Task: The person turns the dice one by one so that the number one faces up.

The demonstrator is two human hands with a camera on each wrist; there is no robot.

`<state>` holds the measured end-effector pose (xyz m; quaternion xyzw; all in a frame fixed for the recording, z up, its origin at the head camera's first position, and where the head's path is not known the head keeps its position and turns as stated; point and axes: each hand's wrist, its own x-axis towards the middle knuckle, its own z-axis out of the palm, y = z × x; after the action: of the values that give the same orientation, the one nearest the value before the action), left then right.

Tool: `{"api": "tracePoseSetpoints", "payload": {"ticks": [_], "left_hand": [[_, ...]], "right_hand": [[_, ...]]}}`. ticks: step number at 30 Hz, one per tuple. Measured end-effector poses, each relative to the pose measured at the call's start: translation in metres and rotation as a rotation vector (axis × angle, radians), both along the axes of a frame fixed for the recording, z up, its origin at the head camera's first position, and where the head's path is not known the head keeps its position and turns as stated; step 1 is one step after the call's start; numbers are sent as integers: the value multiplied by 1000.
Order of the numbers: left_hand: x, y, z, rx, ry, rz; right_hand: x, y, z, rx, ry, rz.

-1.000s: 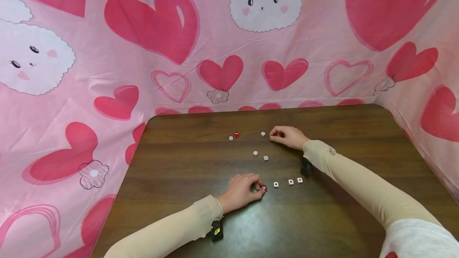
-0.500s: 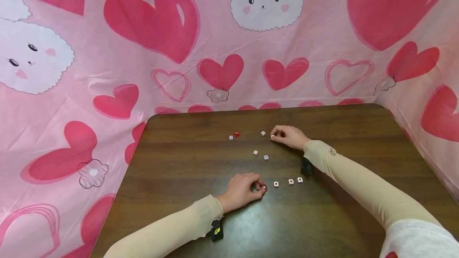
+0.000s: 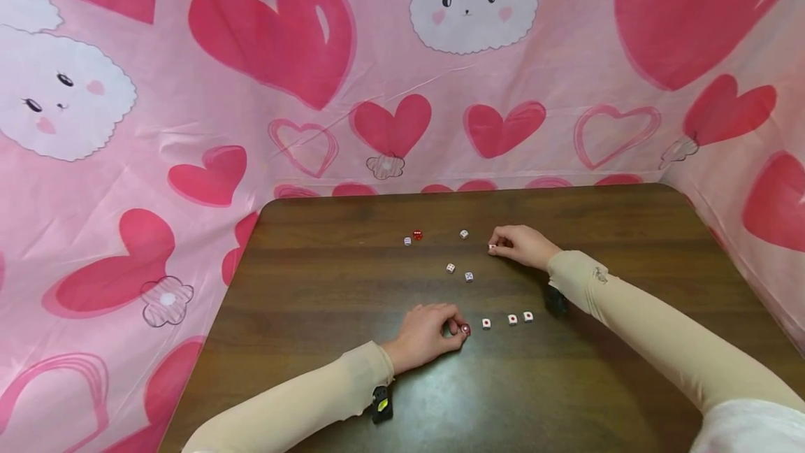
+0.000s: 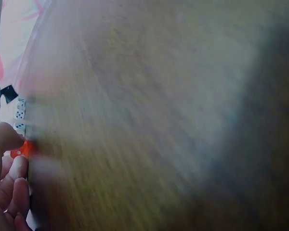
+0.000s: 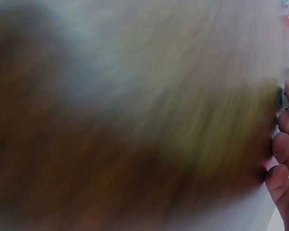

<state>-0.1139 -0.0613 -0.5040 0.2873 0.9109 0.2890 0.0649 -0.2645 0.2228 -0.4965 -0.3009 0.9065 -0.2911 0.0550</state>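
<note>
Two grips, both pinching. Your left grip (image 3: 424, 335) has a red die (image 3: 465, 329) between thumb and fingers; your right grip (image 3: 525, 246) pinches a small white die (image 3: 492, 247), can't tell if lifted or touching the table (image 3: 314, 285). Key relation, my read: the row of three white dice (image 3: 512, 319) runs rightward from your left grip, and from your right grip it lies back toward you. Left grip is nearer: first die just beside it, not touching. Dice are cubes, no long axis; go by the row's line. Left of your right grip: a lone white die (image 3: 464, 234); farther left, a second red die (image 3: 418, 235). Left and toward you: a loose white pair (image 3: 468, 277).
</note>
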Motion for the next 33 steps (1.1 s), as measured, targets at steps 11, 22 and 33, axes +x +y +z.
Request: {"api": "tracePoseSetpoints", "payload": {"ticks": [11,22,33], "left_hand": [[2,4,-3,-7,44,9],[3,4,1,-22,48,16],[4,6,1,-17,45,35]], "right_hand": [[51,44,-12,-112,-60,-55],[94,68,-16,-147,37,-77],[126,75,-24,-164,141,-64]]}}
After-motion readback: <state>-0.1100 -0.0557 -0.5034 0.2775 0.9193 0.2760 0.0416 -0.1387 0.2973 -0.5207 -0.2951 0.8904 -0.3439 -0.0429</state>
